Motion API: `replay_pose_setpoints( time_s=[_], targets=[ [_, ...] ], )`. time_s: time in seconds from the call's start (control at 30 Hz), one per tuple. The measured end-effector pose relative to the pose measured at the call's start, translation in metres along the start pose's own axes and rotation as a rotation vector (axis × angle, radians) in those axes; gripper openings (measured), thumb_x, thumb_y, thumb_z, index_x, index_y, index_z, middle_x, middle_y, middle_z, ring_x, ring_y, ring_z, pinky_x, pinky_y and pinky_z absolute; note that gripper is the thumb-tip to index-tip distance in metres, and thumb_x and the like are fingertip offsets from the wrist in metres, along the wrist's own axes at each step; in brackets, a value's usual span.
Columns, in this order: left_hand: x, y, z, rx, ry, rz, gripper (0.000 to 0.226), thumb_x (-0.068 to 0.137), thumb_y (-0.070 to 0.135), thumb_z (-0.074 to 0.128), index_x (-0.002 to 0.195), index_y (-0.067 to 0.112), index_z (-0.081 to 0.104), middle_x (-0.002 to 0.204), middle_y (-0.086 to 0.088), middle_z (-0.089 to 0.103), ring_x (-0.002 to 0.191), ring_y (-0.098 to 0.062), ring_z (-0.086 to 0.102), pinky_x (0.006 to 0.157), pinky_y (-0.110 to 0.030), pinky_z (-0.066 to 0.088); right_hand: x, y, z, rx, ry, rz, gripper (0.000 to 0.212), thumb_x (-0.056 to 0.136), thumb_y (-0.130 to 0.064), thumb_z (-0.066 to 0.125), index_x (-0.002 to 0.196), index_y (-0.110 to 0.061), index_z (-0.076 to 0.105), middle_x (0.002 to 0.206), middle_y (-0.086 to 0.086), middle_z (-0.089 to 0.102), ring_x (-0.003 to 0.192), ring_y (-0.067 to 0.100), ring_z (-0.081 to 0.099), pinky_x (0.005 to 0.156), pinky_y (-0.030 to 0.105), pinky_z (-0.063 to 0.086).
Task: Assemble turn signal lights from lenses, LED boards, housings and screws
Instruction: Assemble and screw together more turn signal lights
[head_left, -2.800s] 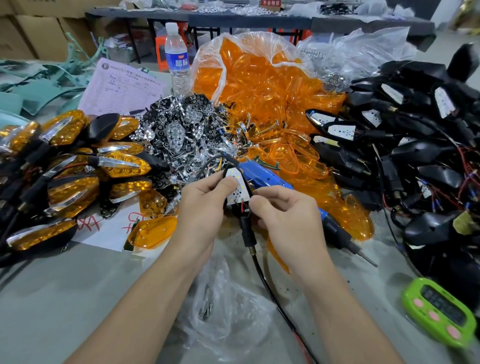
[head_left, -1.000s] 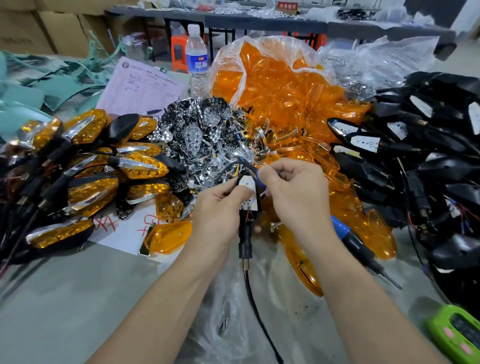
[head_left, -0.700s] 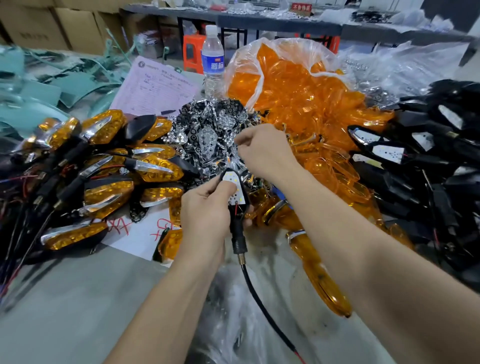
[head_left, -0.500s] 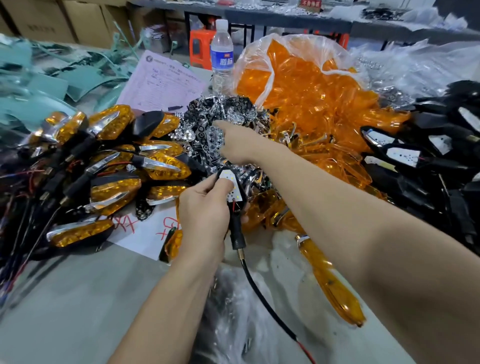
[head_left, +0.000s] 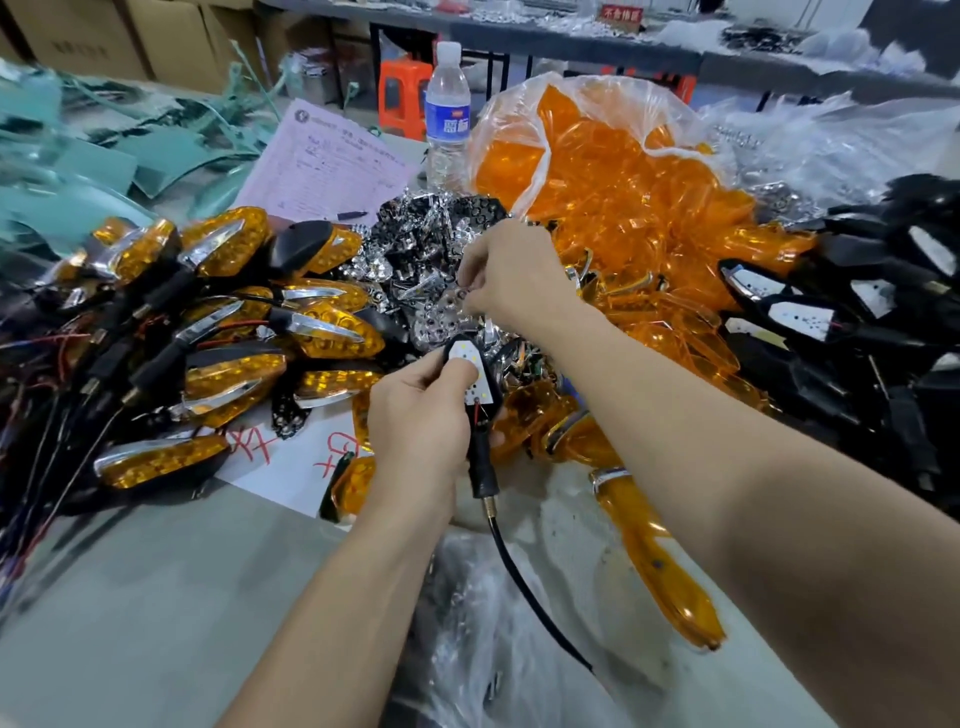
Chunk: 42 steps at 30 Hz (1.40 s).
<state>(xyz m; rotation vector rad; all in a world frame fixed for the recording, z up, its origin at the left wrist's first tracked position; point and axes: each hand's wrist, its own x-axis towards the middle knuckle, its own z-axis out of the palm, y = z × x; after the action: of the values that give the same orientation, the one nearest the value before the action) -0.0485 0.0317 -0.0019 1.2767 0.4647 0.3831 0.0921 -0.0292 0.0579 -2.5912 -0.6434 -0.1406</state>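
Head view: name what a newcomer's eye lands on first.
The clear bag of orange lenses glows at the back centre, with finished amber lights heaped on the left. In the middle the left hand grips a black housing with its white LED board, while the right hand picks at the chrome reflectors.

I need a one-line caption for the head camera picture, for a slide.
Left hand holds a black housing with its LED board while the right hand reaches into the chrome reflector pile.
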Motion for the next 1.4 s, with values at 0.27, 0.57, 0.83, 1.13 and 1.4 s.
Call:
replay_pose_setpoints(
  time_s=[0.27, 0.57, 0.83, 1.13, 1.4],
  targets=[
    [-0.010, 0.003, 0.005, -0.007, -0.040, 0.024, 0.032, 0.094, 0.007, 0.063, 0.072, 0.024, 0.080, 0.062, 0.001, 0.065, 0.052, -0.026, 0.069, 0.045, -0.030, 0.053, -0.066, 0.033, -0.035, 0.549, 0.192, 0.286, 0.028, 0.076, 0.002, 0.081, 0.071, -0.025, 0.073, 0.069, -0.008, 0.067, 0.058, 0.008, 0.058, 0.058, 0.023, 0.046],
    [-0.022, -0.006, 0.014, 0.168, -0.232, 0.223, 0.017, 0.088, 0.022, 0.061, 0.087, 0.014, 0.076, 0.083, -0.024, 0.068, 0.071, -0.022, 0.060, 0.064, -0.049, 0.057, -0.189, 0.026, -0.023, 1.327, 0.298, 0.339, 0.022, 0.086, 0.002, 0.064, 0.094, -0.018, 0.070, 0.078, 0.003, 0.073, 0.066, 0.015, 0.065, 0.060, 0.025, 0.054],
    [-0.027, -0.012, 0.017, 0.114, -0.243, 0.163, 0.023, 0.090, 0.022, 0.061, 0.093, 0.029, 0.083, 0.085, 0.005, 0.076, 0.077, -0.007, 0.063, 0.076, -0.032, 0.056, -0.204, 0.031, -0.016, 0.893, 0.478, 0.347, 0.015, 0.081, -0.011, 0.080, 0.068, -0.018, 0.078, 0.065, 0.009, 0.068, 0.059, 0.009, 0.054, 0.052, 0.021, 0.044],
    [-0.032, -0.009, 0.025, -0.034, -0.342, -0.036, 0.022, 0.102, 0.012, 0.062, 0.098, 0.017, 0.083, 0.098, -0.011, 0.079, 0.086, -0.025, 0.067, 0.074, -0.036, 0.054, -0.208, 0.025, 0.000, 1.092, 0.361, 0.468, 0.020, 0.089, -0.012, 0.077, 0.070, -0.012, 0.077, 0.061, 0.005, 0.071, 0.049, 0.014, 0.058, 0.048, 0.024, 0.045],
    [-0.031, -0.009, 0.022, -0.128, -0.368, -0.131, 0.029, 0.103, 0.009, 0.058, 0.093, 0.017, 0.084, 0.097, -0.014, 0.077, 0.091, -0.028, 0.067, 0.083, -0.041, 0.052, -0.213, 0.022, -0.006, 0.717, 0.349, 0.495, 0.020, 0.085, -0.029, 0.079, 0.066, -0.021, 0.076, 0.056, -0.003, 0.071, 0.049, 0.016, 0.068, 0.058, 0.037, 0.061]
  ],
)
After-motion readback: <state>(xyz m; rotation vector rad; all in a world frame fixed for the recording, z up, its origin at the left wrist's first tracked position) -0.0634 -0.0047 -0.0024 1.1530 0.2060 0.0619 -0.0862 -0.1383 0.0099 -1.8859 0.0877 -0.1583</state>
